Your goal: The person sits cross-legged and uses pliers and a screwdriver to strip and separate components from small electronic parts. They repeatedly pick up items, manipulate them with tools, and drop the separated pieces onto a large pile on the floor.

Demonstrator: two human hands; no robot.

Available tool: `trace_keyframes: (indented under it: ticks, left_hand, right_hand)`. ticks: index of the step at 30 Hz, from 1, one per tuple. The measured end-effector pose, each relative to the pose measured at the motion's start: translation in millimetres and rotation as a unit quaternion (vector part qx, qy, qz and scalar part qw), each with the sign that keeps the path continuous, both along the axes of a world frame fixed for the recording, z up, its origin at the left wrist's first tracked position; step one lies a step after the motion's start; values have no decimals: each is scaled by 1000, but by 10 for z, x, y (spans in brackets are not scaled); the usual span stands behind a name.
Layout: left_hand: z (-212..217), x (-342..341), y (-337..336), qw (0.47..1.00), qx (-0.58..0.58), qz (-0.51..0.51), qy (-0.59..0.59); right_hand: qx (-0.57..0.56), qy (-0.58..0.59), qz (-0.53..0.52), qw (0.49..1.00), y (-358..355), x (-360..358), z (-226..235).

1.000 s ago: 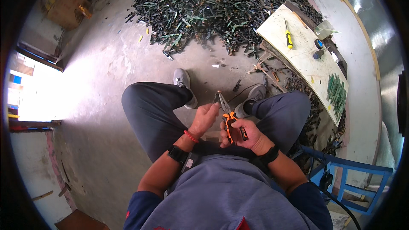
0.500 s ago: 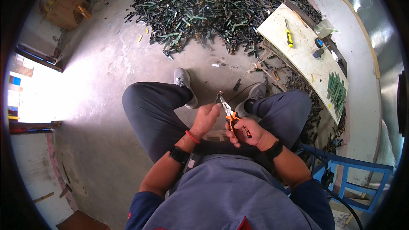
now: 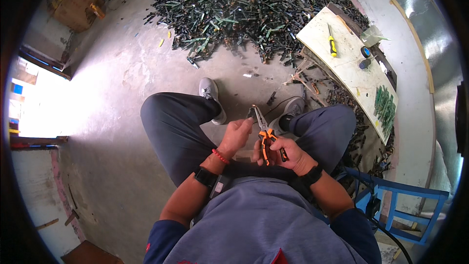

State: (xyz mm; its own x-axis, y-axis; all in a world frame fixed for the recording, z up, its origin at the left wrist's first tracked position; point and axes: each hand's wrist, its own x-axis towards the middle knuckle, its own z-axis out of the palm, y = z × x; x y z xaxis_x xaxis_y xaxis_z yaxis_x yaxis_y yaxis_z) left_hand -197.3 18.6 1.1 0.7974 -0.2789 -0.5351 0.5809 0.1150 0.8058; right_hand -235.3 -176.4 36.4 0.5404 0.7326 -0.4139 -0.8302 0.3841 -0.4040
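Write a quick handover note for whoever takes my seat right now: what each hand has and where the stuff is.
Right hand: closed on the orange-and-black handles of the long-nose pliers, jaws pointing away from the body.
Left hand: fingers pinched at the plier jaws; whatever small piece it holds is too small to make out.
Big pile of dark and green scrap pieces lies on the floor ahead.
Pale board to the right carries a yellow screwdriver and a stack of green strips.
Done and left: cannot tell how much of the pile is processed.

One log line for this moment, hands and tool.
right hand: holds orange-handled pliers | left hand: at pliers' tip | seated, floor pile of scrap ahead
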Motion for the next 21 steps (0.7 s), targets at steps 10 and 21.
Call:
trace_keyframes:
  ticks: [10, 21]
  left_hand:
    - [24, 10, -2, 1000, -15, 3, -1]
    - [45, 10, -8, 1000, -22, -1, 16]
  right_hand:
    - [-4, 4, -6, 1000, 30, -6, 51]
    - [22, -1, -11, 1000, 76, -7, 63]
